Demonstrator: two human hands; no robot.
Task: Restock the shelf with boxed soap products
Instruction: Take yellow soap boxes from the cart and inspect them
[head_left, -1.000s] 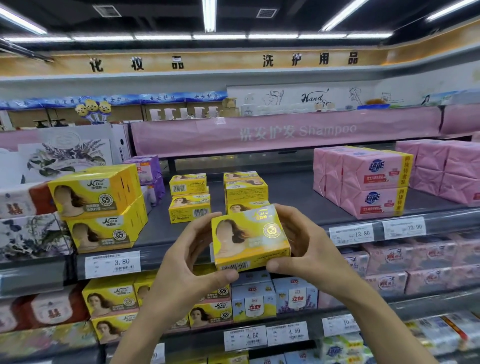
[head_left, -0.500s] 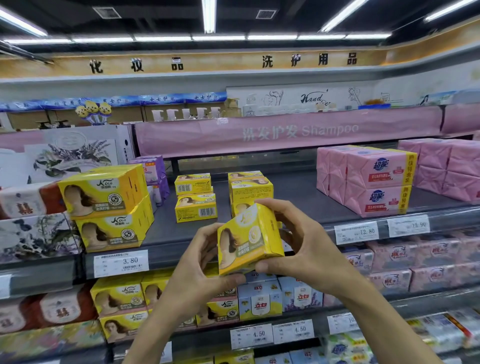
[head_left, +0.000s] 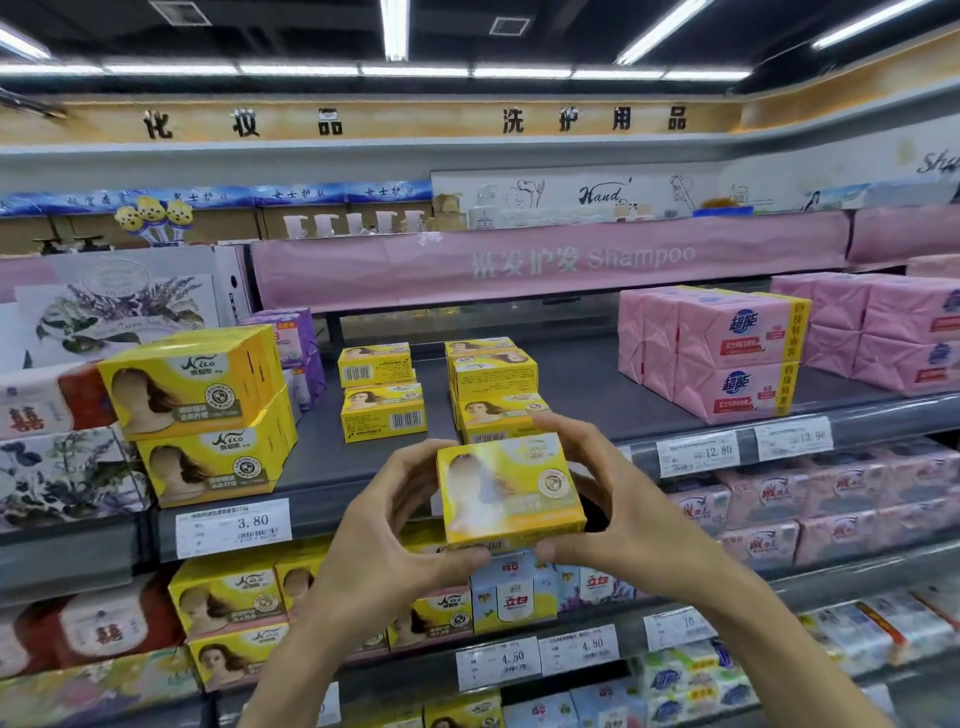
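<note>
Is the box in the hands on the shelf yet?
No. Left hand and right hand hold the box off the shelf.

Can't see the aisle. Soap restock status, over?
Left hand and right hand both grip yellow soap box. Box off the shelf, in front. Nothing between box and shelf.

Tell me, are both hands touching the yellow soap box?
Touching: the head view shows the left hand and right hand gripping the yellow soap box.

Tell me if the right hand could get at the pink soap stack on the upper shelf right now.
Probably not yet: the right hand grips the yellow box together with the left hand. The pink soap stack itself stands unblocked at the shelf front.
</note>
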